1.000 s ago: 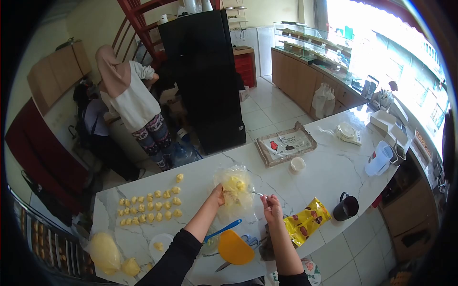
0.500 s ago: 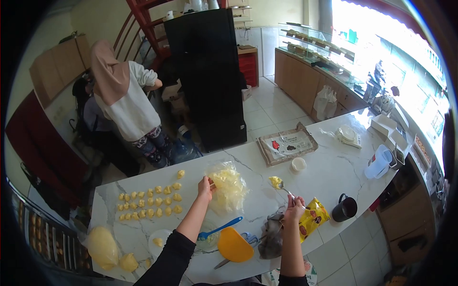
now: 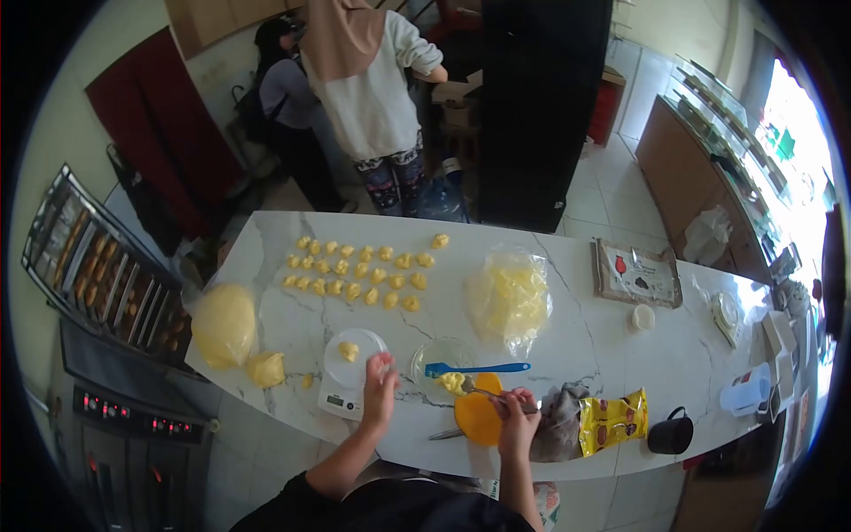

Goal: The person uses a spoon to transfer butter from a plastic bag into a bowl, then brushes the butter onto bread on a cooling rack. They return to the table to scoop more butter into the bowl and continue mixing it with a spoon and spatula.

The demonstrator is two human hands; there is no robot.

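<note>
My right hand [image 3: 517, 421] grips a metal spoon [image 3: 489, 393] by its handle. A lump of soft yellow spread [image 3: 453, 383] sits on the spoon's tip, near the rim of a clear glass bowl [image 3: 424, 344]. A blue brush [image 3: 487, 368] lies across that bowl, and an orange scraper [image 3: 479, 424] is under the spoon. My left hand [image 3: 379, 390], its fingers apart and with nothing in them, is at the right side of a white kitchen scale [image 3: 340, 404]. One dough piece [image 3: 348, 352] rests on the scale. Beyond my hands lies a clear bag with yellow contents [image 3: 510, 301].
Rows of small dough pieces [image 3: 353, 291] lie at the back left. A large bagged dough mass [image 3: 223, 326] is at the left edge. To the right are a yellow packet [image 3: 613, 421] and a dark mug [image 3: 671, 434]. Two people [image 3: 363, 106] stand beyond the table.
My left hand has let go of the clear bag and come back beside the scale. The loaded spoon in my right hand has moved left to the bowl. My view has turned left.
</note>
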